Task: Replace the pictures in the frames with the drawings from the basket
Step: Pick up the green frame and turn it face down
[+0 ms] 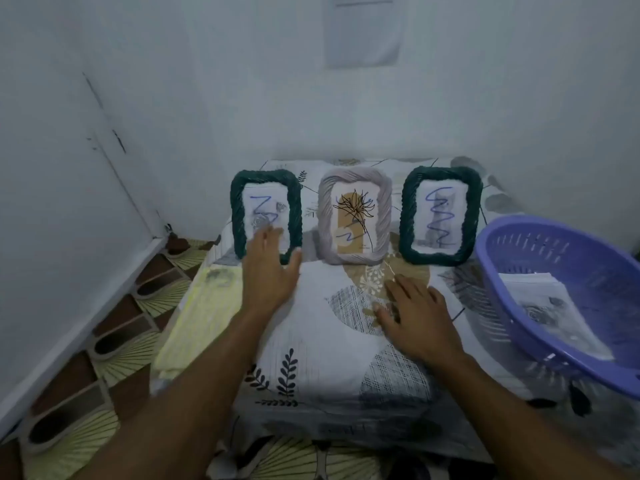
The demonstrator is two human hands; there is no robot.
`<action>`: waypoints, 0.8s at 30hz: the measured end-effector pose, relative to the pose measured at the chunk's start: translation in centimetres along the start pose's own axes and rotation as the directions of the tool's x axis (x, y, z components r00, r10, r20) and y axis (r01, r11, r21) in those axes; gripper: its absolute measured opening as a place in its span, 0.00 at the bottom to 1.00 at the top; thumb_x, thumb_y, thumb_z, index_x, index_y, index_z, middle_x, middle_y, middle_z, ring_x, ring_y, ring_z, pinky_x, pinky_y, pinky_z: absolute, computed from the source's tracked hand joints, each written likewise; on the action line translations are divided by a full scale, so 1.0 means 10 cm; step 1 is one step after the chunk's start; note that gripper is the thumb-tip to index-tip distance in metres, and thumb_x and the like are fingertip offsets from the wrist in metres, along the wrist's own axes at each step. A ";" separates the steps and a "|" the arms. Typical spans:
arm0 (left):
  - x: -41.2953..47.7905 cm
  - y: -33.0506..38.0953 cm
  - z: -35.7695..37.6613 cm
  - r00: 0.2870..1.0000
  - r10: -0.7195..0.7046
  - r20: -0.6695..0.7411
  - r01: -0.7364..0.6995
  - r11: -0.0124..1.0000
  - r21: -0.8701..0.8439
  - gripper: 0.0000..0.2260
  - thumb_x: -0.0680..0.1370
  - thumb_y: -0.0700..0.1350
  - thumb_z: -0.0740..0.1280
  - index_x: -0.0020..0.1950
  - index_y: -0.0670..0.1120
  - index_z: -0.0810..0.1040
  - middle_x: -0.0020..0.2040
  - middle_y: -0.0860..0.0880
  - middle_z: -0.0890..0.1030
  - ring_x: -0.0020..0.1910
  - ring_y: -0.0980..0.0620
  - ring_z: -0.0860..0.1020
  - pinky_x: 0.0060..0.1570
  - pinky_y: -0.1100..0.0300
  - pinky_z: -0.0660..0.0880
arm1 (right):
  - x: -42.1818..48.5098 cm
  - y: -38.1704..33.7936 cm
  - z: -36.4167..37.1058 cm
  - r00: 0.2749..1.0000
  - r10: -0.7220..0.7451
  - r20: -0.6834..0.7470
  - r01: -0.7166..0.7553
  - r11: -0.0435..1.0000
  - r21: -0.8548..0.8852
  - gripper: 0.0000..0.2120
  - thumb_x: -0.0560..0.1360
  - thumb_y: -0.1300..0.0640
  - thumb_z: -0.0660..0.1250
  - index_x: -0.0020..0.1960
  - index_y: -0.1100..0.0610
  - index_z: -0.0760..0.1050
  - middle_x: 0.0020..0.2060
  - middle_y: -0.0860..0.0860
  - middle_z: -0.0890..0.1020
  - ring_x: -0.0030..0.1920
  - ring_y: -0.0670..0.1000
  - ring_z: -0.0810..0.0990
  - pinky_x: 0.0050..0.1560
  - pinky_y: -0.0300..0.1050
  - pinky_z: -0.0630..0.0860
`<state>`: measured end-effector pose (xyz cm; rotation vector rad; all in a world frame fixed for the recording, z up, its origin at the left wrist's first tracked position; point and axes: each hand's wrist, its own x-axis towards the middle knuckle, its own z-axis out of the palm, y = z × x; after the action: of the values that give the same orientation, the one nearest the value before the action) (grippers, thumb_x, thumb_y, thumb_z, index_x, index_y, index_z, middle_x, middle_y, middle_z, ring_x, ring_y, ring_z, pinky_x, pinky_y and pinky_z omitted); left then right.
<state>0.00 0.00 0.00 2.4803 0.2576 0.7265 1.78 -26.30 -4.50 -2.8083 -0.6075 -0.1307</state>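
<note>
Big table (329, 341) under a leaf-print cloth, its near edge dropping out of sight at the bottom, and on the right the purple basket (561, 258) is tipped toward us and cut off by the picture's edge. The drawings (547, 306) inside it are a blurred stack, a grey rose-like mark just readable on top. A pale yellow cloth (204, 313) lies along the table's left side. Now the hands: the left hand (268, 271) is out wide, fingers straight and spread, holding nothing, covering the lower right corner of the left green frame (237, 216); whether it touches, I cannot tell. The right hand (415, 317) lies palm down on the cloth, fingers loosely spread, nothing in it, just short of the grey middle frame (325, 216). The right green frame (474, 216) sits beside the basket. All three frames line the far side of the table, faces toward us, long axes running away from us, portrait-wise, blue squiggles showing behind their glass.
</note>
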 end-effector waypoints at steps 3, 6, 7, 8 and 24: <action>0.38 -0.17 -0.16 0.978 -0.139 -0.153 0.138 0.990 -0.020 0.25 0.78 0.45 0.66 0.72 0.37 0.64 0.72 0.35 0.64 0.70 0.37 0.63 0.69 0.44 0.61 | 0.00 0.02 0.00 1.000 0.001 -0.014 -0.001 1.000 -0.007 0.29 0.79 0.38 0.50 0.74 0.52 0.61 0.75 0.52 0.62 0.75 0.52 0.59 0.74 0.56 0.54; 0.64 -0.33 -0.22 0.938 -0.342 -0.055 0.323 0.922 -0.215 0.30 0.81 0.45 0.62 0.77 0.38 0.51 0.76 0.37 0.57 0.75 0.39 0.57 0.73 0.45 0.55 | 0.01 0.02 0.02 1.000 -0.007 -0.024 0.007 1.000 -0.006 0.29 0.79 0.38 0.51 0.74 0.52 0.62 0.76 0.52 0.62 0.75 0.52 0.59 0.74 0.56 0.54; 0.68 -0.39 -0.20 0.929 -0.368 -0.027 0.348 0.898 -0.270 0.29 0.81 0.44 0.61 0.77 0.39 0.51 0.76 0.37 0.59 0.74 0.39 0.59 0.73 0.45 0.58 | 0.02 0.02 0.02 1.000 -0.007 -0.024 0.007 1.000 -0.011 0.29 0.79 0.38 0.51 0.75 0.51 0.62 0.76 0.52 0.62 0.75 0.52 0.59 0.74 0.55 0.54; 0.71 -0.43 -0.20 0.924 -0.383 -0.021 0.359 0.882 -0.306 0.27 0.81 0.43 0.60 0.76 0.38 0.53 0.74 0.37 0.63 0.72 0.39 0.63 0.71 0.45 0.61 | 0.02 0.03 0.03 1.000 -0.009 -0.025 0.008 1.000 -0.018 0.29 0.79 0.38 0.50 0.75 0.51 0.61 0.76 0.51 0.62 0.75 0.52 0.59 0.74 0.55 0.54; 0.37 -0.13 -0.52 0.977 -0.128 -0.168 0.064 0.938 -0.341 0.14 0.78 0.41 0.66 0.63 0.43 0.72 0.54 0.48 0.80 0.51 0.52 0.78 0.47 0.67 0.74 | -0.08 -0.09 -0.17 0.978 -0.094 -0.184 0.115 0.987 0.111 0.21 0.78 0.48 0.61 0.70 0.50 0.69 0.71 0.50 0.70 0.72 0.50 0.65 0.71 0.53 0.56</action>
<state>0.23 4.56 4.68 2.0663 0.2967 0.8855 0.63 -26.26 -2.75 -2.6120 -0.6953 -0.3498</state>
